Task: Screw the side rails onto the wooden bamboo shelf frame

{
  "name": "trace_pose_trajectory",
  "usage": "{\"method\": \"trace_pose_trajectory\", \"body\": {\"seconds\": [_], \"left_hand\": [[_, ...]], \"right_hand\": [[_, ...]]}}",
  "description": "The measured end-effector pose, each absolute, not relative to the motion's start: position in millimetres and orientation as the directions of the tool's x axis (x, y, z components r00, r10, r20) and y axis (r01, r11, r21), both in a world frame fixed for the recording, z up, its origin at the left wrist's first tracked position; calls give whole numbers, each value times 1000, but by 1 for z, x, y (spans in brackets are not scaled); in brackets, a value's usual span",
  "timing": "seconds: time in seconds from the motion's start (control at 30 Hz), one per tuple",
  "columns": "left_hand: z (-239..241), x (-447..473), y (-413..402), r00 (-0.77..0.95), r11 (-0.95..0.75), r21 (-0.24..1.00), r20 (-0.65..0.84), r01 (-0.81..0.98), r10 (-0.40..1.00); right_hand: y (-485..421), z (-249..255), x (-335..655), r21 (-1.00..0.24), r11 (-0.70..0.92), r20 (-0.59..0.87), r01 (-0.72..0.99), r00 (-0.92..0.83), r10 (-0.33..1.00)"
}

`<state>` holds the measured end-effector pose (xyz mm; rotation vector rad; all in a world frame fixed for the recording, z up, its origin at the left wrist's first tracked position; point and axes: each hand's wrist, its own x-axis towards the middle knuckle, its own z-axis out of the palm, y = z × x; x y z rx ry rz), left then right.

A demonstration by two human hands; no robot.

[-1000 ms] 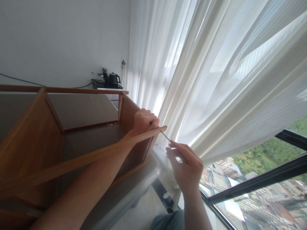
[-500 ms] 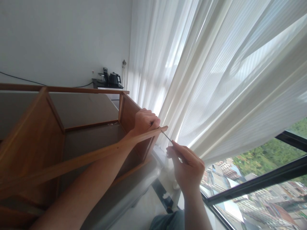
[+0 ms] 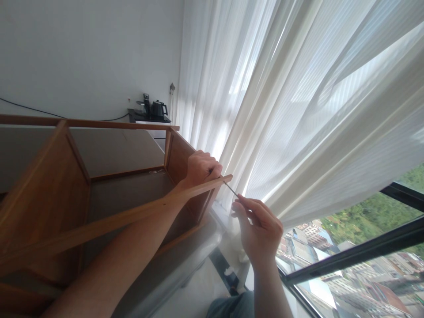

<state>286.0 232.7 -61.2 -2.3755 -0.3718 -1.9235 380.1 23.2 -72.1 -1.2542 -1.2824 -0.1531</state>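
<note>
A brown wooden shelf unit point(image 3: 66, 176) fills the left half of the view. My left hand point(image 3: 200, 168) is closed over the end of its front wooden rail point(image 3: 109, 221), at the unit's far corner. My right hand point(image 3: 256, 229) pinches a thin metal tool point(image 3: 231, 190), perhaps a hex key or a screwdriver shaft. The tool's tip meets the end of the rail right beside my left hand's fingers.
White sheer curtains point(image 3: 298, 101) hang close behind my hands. A black window frame point(image 3: 351, 256) crosses the lower right, with buildings and trees outside. A black kettle point(image 3: 158, 108) stands on a dark side table against the white wall. My knee shows at the bottom edge.
My right hand has turned slightly on the tool, its fingers shifting a little. My left hand and the shelf unit stay where they were.
</note>
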Motion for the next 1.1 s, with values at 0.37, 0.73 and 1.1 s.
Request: {"method": "trace_pose_trajectory", "body": {"seconds": [0.37,0.73,1.1], "left_hand": [[-62,285,232,206,-966,122,964,230,170],[-61,286,232,205,-966,116,965,231,165],[-62,285,232,200,-968,111,967,225,158]], "right_hand": [[24,-69,380,-599,378,774,706,390,498],[25,-70,380,-557,388,811,734,380,445],[26,-64,379,-410,329,888,850,291,356]]}}
